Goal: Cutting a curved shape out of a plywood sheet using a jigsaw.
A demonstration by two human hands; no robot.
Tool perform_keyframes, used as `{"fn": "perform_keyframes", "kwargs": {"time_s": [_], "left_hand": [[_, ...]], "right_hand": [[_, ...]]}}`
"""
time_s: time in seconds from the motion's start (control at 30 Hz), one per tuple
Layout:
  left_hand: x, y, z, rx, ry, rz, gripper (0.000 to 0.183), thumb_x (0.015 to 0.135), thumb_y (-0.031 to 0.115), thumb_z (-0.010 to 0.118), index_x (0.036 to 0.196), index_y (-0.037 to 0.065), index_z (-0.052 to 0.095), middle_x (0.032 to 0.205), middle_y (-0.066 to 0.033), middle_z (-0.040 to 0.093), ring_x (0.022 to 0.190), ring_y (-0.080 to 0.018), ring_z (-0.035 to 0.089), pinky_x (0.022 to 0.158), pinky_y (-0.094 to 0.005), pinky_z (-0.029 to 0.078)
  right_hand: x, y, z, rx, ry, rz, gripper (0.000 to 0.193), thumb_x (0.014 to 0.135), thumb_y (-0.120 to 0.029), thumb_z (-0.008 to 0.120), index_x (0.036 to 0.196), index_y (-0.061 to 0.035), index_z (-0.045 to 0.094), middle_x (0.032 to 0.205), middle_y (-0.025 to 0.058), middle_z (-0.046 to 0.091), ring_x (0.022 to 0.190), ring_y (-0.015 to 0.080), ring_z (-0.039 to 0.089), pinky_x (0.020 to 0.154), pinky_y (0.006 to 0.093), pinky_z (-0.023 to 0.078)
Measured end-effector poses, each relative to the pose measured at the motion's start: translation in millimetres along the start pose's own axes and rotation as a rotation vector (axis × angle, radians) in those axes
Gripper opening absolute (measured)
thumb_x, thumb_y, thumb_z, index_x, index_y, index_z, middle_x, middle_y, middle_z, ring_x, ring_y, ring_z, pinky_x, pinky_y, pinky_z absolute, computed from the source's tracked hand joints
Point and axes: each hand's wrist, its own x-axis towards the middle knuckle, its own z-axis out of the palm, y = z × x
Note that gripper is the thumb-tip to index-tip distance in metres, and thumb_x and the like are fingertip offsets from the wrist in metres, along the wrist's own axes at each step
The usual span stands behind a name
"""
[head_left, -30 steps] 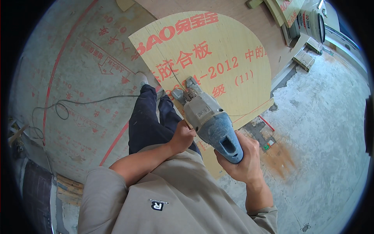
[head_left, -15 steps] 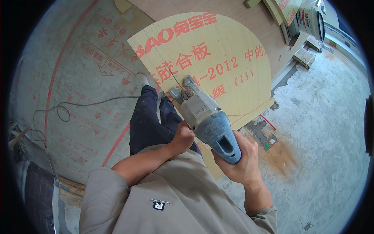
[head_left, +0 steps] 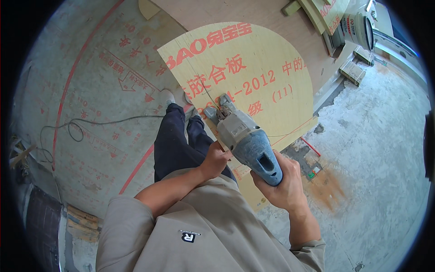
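Right hand (head_left: 286,182) wrapped round the rear of the blue-grey saw (head_left: 247,136), fingers closed on it. Saw's shoe sits on the yellow board (head_left: 272,59), near its straight left edge; thin dark line runs off ahead of the shoe. Left hand (head_left: 215,160) just beside the saw, fingers curled (can't tell if they grip the board's edge). Cord (head_left: 106,121) loops on floor (head_left: 371,136), left.

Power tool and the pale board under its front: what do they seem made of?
Power tool: blue rear housing, likely hard plastic, scuffed and matte, with a moulded-looking opening; grey front housing, dull and smudged, possibly cast metal. Board: wood, likely plywood, matte and seemingly unvarnished, showing faint grain under red print.
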Motion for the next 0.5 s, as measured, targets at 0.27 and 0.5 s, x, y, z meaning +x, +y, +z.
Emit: {"fn": "perform_keyframes", "kwargs": {"time_s": [0.27,0.5], "left_hand": [[5,-4,19,0.082,0.051,0.111,0.021,0.097,-0.001,0.058,0.116,-0.001,0.069,0.106,-0.0031,0.074,0.096,-0.0095,0.067,0.084,-0.0273,0.054],[10,-9,41,-0.160,0.100,0.040,0.029,0.091,-0.009,0.051,0.115,-0.004,0.068,0.112,-0.0078,0.074,0.103,-0.0127,0.070,0.092,-0.0284,0.056]], "right_hand": [[5,8,-11,-0.040,-0.050,-0.052,0.025,0.079,-0.009,0.079,0.101,0.0000,0.070,0.081,0.0166,0.072,0.072,0.0332,0.075,0.073,0.0367,0.057],[10,16,-22,-0.082,-0.083,-0.069,0.022,0.079,-0.009,0.079,0.097,-0.0009,0.069,0.078,0.0156,0.071,0.070,0.0332,0.074,0.070,0.0370,0.057]]}}
